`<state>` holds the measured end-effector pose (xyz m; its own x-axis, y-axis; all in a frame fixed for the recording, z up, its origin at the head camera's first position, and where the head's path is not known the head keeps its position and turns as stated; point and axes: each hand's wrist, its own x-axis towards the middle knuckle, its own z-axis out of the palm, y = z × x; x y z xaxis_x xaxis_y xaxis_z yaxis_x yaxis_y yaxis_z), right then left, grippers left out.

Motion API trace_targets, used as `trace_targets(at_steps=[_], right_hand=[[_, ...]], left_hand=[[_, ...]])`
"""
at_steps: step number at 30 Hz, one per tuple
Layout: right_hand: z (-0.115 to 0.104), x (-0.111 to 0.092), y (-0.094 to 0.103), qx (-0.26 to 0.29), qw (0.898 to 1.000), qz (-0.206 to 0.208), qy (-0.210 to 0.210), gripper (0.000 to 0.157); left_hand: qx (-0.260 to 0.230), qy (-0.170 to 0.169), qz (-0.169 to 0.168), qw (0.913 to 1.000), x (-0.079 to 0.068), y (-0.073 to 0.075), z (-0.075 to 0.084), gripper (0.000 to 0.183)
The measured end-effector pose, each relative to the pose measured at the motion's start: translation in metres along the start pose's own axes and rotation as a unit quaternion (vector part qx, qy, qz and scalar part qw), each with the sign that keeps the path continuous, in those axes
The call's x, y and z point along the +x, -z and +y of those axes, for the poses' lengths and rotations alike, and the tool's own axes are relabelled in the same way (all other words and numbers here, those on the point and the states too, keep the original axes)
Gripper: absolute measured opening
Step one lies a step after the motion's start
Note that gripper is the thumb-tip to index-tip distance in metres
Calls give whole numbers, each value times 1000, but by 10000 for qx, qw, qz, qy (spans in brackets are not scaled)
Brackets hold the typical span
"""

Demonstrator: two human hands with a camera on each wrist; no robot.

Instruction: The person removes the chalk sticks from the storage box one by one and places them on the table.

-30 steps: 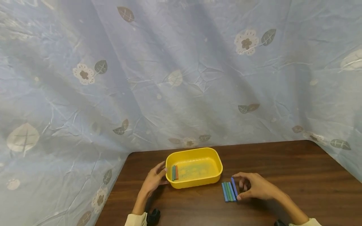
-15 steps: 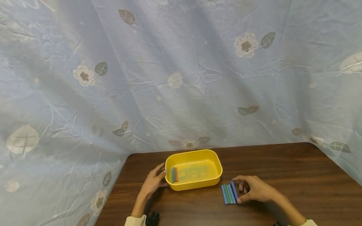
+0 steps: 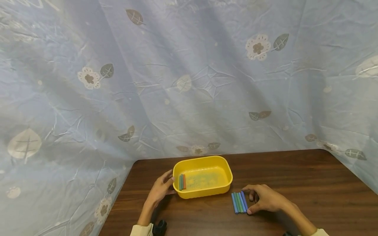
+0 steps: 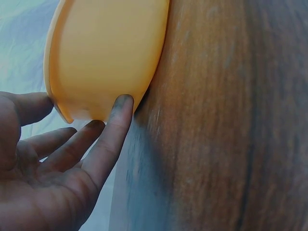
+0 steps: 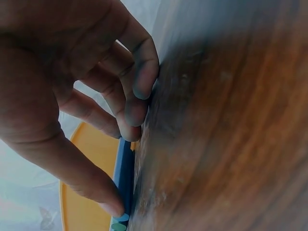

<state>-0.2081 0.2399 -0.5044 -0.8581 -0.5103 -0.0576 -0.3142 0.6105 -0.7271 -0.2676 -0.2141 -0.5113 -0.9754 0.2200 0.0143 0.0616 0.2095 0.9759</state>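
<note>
My right hand [image 3: 265,198] pinches a violet-blue chalk stick [image 3: 244,201] lengthwise, the thumb at its near end and the index fingertip at its far end. That stick lies against a row of blue and green chalk sticks [image 3: 238,203] on the table. In the right wrist view, the held blue chalk stick [image 5: 124,168] sits low along the tabletop, and the other fingers curl beside it. My left hand [image 3: 159,188] touches the left end of a yellow tray [image 3: 203,192]. In the left wrist view, its thumb meets the rim and extended fingertips [image 4: 122,103] rest on the outer wall.
Inside the tray, two greenish chalk sticks and an orange chalk stick [image 3: 184,182] lie at the left end, and coloured dust marks the floor. The dark wooden table [image 3: 310,183] reaches back to a pale blue patterned curtain [image 3: 189,82].
The violet-blue chalk stick, slanted off the row before, now lies flush alongside it, shifted by my right hand. My left hand stays on the tray.
</note>
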Motion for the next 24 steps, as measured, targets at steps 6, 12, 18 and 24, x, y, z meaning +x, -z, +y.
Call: trace_targets(at_steps=[6, 12, 18, 24], right_hand=[[-1, 2, -1, -25, 9999, 11, -118, 79], [-2, 1, -1, -22, 9999, -6, -98, 77], [-3, 0, -1, -21, 9999, -43, -96, 77], [-3, 0, -2, -35, 9999, -20, -103, 80]], left_hand=[[13, 37, 47, 10000, 1, -1, -1, 56], [7, 43, 41, 10000, 0, -1, 0, 57], [42, 40, 23, 10000, 0, -1, -1, 57], [83, 20, 45, 10000, 0, -1, -2, 56]])
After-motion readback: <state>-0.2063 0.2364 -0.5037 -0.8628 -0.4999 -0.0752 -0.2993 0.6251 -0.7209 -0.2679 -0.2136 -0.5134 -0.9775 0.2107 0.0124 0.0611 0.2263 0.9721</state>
